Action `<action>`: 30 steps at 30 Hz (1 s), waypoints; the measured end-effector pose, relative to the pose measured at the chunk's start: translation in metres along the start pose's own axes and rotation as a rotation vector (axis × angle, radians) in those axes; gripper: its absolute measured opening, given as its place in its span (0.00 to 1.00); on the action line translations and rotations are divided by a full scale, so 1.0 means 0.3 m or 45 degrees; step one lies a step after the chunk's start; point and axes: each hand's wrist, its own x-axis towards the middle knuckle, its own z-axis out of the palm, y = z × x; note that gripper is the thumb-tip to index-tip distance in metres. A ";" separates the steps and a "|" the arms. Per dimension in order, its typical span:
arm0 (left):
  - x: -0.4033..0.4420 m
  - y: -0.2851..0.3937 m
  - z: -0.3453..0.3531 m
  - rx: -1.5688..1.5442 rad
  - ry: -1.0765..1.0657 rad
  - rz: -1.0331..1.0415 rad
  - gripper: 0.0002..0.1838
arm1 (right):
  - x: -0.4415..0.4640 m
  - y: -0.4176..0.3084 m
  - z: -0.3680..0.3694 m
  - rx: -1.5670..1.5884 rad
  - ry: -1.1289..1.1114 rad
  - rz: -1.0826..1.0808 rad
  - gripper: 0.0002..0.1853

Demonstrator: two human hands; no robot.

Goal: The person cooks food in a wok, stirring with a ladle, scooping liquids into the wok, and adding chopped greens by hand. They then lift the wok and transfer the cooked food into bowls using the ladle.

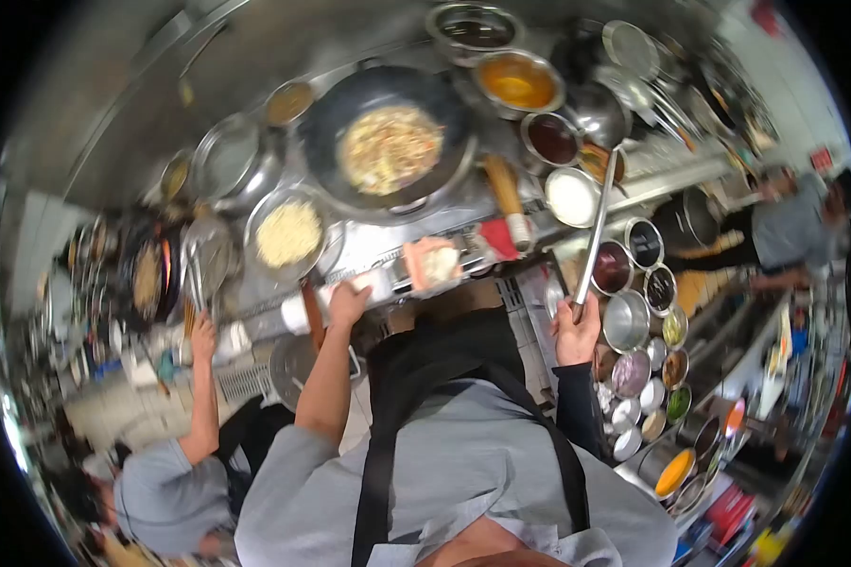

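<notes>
Clearly, the right hand [577, 329] is closed around the lower end of a long metal tool [599, 227], which rises steeply over the right part of the counter's front edge; its far end is among the sauce pots, and I cannot tell its shape. This tool should be stiff and rather light, but its smooth shaft may become slippery with oil, so the best place to hold is the low end, where the fingers already are. The left hand [348, 304] rests on a white cloth roll [378, 283] at the counter's front edge; whether it squeezes this soft cloth, I cannot tell. Just beside this hand, a wooden handle [312, 317] sticks out over the same edge. Behind, the black wok [326, 142] with food [390, 149] inside is probably heavy. Between wok and tool stand a straw brush [502, 184] and a white-filled bowl [572, 197]; this bowl, very near the shaft, and the dark red sauce pot [551, 139] leave little free room for a sideways swing.
</notes>
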 end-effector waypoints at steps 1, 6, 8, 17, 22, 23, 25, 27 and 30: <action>-0.067 0.039 0.043 0.020 0.005 -0.111 0.29 | -0.004 -0.090 0.007 0.211 -0.095 0.103 0.21; 0.019 -0.046 -0.044 -0.104 0.028 -0.113 0.27 | 0.079 -0.271 0.363 0.897 -0.660 0.436 0.12; 0.009 -0.031 -0.047 -0.126 0.023 -0.125 0.22 | 0.095 -0.281 0.439 0.960 -0.779 0.578 0.13; -0.117 -0.011 -0.091 -0.079 0.180 -0.019 0.17 | 0.171 -0.103 0.579 -0.579 -0.489 -0.567 0.15; -0.264 0.031 -0.225 0.130 0.609 0.009 0.19 | 0.277 -0.179 0.676 -0.681 -0.559 -0.374 0.18; -0.285 0.028 -0.247 0.189 0.655 -0.005 0.20 | 0.323 -0.137 0.719 -0.647 -0.616 -0.325 0.18; -0.310 0.000 -0.255 0.205 0.652 -0.118 0.24 | 0.372 -0.075 0.805 -0.667 -0.596 -0.467 0.19; -0.315 -0.052 -0.241 0.119 0.562 -0.317 0.28 | 0.398 -0.080 0.780 -0.443 -0.852 0.181 0.18; -0.338 -0.116 -0.257 -0.238 0.342 -0.489 0.31 | 0.435 -0.083 0.637 -0.412 -0.929 0.022 0.14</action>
